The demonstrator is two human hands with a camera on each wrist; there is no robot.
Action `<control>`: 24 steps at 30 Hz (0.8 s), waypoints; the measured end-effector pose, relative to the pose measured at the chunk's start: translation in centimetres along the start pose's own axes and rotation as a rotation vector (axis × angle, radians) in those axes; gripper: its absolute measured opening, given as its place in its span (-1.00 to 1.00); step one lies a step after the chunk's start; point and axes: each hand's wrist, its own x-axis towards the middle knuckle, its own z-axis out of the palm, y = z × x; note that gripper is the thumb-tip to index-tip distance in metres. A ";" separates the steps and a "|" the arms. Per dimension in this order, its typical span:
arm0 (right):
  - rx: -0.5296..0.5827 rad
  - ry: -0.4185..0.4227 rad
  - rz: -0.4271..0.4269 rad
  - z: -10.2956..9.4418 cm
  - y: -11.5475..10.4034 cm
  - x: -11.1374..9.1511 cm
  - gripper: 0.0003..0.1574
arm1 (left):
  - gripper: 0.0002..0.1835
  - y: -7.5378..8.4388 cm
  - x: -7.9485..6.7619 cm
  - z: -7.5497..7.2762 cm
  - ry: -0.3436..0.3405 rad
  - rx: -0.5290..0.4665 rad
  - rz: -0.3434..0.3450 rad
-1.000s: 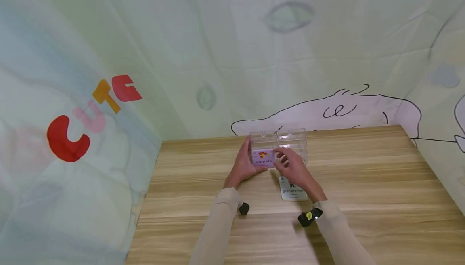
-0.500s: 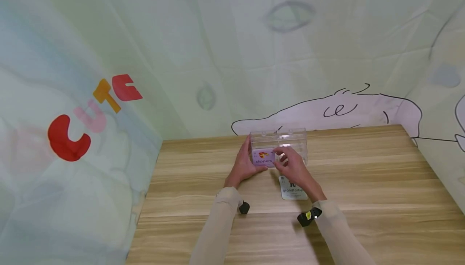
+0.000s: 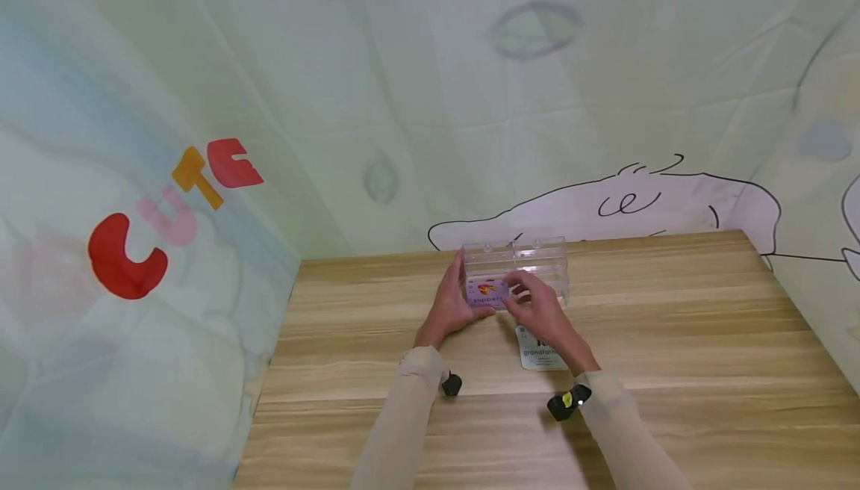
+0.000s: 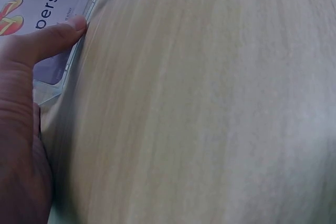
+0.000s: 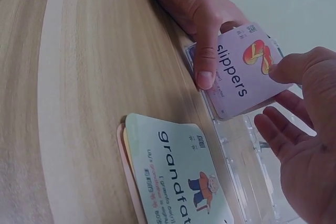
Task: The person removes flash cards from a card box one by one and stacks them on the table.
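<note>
A clear plastic box [image 3: 488, 257] with compartments stands at the table's back edge. In its front left part sits a purple flash card [image 3: 485, 292] reading "slippers". My left hand [image 3: 452, 303] grips the box's left side, its thumb [image 5: 206, 61] lying over the card's lower edge. My right hand [image 3: 537, 307] pinches the card's right side, thumb [image 5: 296, 69] on its printed face and fingers behind the edge. Just in front of the box lies a stack of flash cards [image 5: 173, 171], the top one pale green with "grandfather" on it, partly covered by my right wrist in the head view.
The wood-grain table [image 3: 672, 340] runs up to a printed cloth backdrop [image 3: 403, 101]. Another cloth [image 3: 134, 370] with coloured letters hangs along the left side. The box's right compartments [image 3: 541, 255] stand behind my right hand.
My right hand has shifted slightly left, and the slippers card tips a little so its lettering shows differently. My left hand and the box stay in place.
</note>
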 end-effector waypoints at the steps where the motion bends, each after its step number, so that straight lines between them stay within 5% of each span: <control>1: 0.009 0.000 -0.006 0.1 0.0 0.0 -0.57 | 0.45 0.0 0.0 0.0 0.001 0.000 0.001; 24: -0.007 0.017 -0.048 1.1 0.2 0.2 -0.62 | 0.43 0.1 -0.2 -0.1 0.005 -0.021 0.029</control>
